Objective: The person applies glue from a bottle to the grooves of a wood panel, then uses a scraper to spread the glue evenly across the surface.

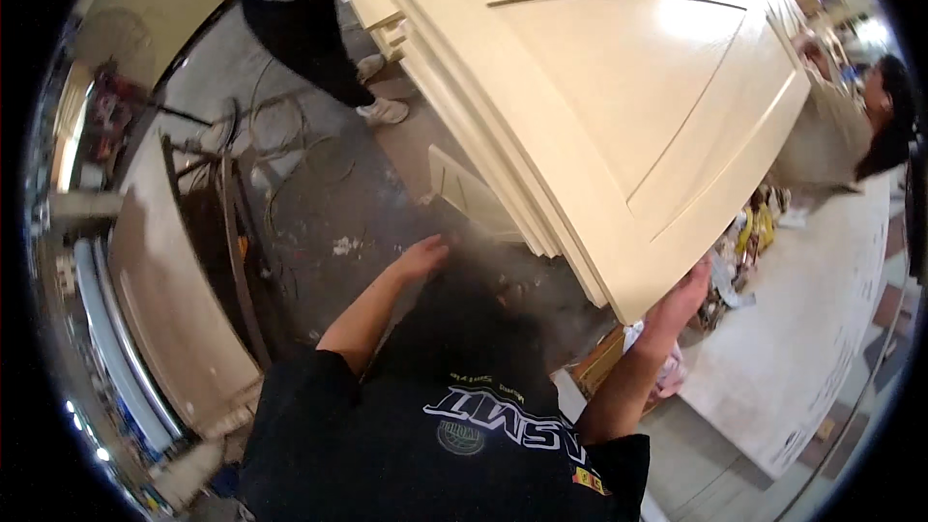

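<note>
A large cream panelled door [619, 68] lies tilted on top of a stack of similar doors, filling the upper middle of the view. My right hand [684, 296] grips its near corner from below. My left hand [423, 257] is out over the floor with the fingers apart, holding nothing, just left of a smaller cream panel [464, 195] that leans under the stack. My black printed shirt [454, 425] fills the lower middle.
One person in a grey top and black trousers [290, 10] stands at the stack's far left end. Another person [860, 126] stands at the right. Cables [290, 150] lie on the dusty concrete floor. A pale board [174, 309] leans at left. A white table [802, 329] holds clutter.
</note>
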`<state>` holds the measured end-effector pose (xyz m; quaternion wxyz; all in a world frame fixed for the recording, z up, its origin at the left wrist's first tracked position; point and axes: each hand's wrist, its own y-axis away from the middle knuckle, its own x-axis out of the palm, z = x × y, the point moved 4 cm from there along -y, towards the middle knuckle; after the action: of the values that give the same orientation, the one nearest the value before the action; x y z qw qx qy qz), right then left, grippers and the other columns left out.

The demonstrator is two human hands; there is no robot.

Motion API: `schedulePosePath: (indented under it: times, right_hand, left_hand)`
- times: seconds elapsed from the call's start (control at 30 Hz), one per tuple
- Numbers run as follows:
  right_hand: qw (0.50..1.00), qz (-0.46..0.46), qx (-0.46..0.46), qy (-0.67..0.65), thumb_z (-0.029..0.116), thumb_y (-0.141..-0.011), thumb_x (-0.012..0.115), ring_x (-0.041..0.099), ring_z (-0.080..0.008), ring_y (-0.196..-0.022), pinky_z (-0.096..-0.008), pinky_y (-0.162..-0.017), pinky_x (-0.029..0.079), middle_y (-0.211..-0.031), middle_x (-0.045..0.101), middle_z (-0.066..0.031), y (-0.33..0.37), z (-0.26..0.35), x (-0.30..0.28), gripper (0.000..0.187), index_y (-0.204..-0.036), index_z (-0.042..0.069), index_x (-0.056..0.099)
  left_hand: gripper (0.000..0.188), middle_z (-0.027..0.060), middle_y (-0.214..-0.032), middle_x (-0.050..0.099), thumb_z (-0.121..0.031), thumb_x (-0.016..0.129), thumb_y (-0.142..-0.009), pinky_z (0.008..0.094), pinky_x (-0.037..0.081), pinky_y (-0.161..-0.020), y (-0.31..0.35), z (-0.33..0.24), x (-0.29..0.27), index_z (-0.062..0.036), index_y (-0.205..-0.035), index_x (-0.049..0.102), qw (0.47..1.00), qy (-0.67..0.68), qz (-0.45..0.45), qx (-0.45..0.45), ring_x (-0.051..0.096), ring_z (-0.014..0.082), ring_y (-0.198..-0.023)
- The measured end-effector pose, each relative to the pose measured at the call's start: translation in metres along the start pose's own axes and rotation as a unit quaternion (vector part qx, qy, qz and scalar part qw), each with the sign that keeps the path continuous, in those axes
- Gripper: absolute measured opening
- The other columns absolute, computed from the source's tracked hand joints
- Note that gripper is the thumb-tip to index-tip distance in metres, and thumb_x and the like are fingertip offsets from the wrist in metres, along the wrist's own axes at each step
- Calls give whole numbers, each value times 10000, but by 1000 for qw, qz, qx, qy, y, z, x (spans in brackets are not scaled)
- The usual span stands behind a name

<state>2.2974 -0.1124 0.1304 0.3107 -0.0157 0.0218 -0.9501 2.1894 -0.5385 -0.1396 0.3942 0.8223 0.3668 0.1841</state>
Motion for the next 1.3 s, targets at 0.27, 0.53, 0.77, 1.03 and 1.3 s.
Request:
schedulePosePath:
  times: [0.27,0.53,0.77,1.03,1.3]
  right_hand:
    - [984,88,-66,-138,251,-1076,461,511,-230,-1352,-404,-1130,434,-1463,537,-120,-23,77,60,517,-1532,16,395]
    - [983,102,-27,-148,266,-1051,432,426,-282,-1419,-439,-1165,383,-1568,408,-126,-21,77,65,588,-1572,28,301]
    - [983,120,-32,-133,297,-1047,433,426,-295,-1422,-453,-1184,358,-1580,393,-149,-30,74,59,601,-1568,21,313]
    - [988,103,-103,-44,323,-1089,469,439,-269,-1401,-413,-1162,362,-1543,439,-156,-126,71,29,564,-1534,-9,372]
    - [984,-35,-173,22,377,-1082,483,383,-309,-1449,-428,-1212,285,-1580,388,-206,-350,70,6,631,-1520,-65,377]
  left_hand:
    - [746,137,-1431,557,-355,594,-1053,398,515,-1003,-4,59,92,-86,-1645,228,989,13,-65,130,614,240,-1162]
    - [817,175,-1532,483,-377,573,-1051,390,498,-1034,75,14,114,27,-1629,161,989,149,-14,9,574,246,-1270]
    - [853,200,-1477,537,-405,593,-1038,379,488,-1028,66,-27,108,21,-1631,153,994,94,-51,38,614,265,-1183]
    - [621,117,-1400,621,-366,592,-1042,377,478,-1010,78,-72,122,-74,-1563,420,963,241,-67,99,590,209,-1245]
    - [702,142,-1495,546,-531,424,-1084,413,437,-1071,184,-209,152,-74,-1608,329,855,343,-248,300,549,280,-1331]
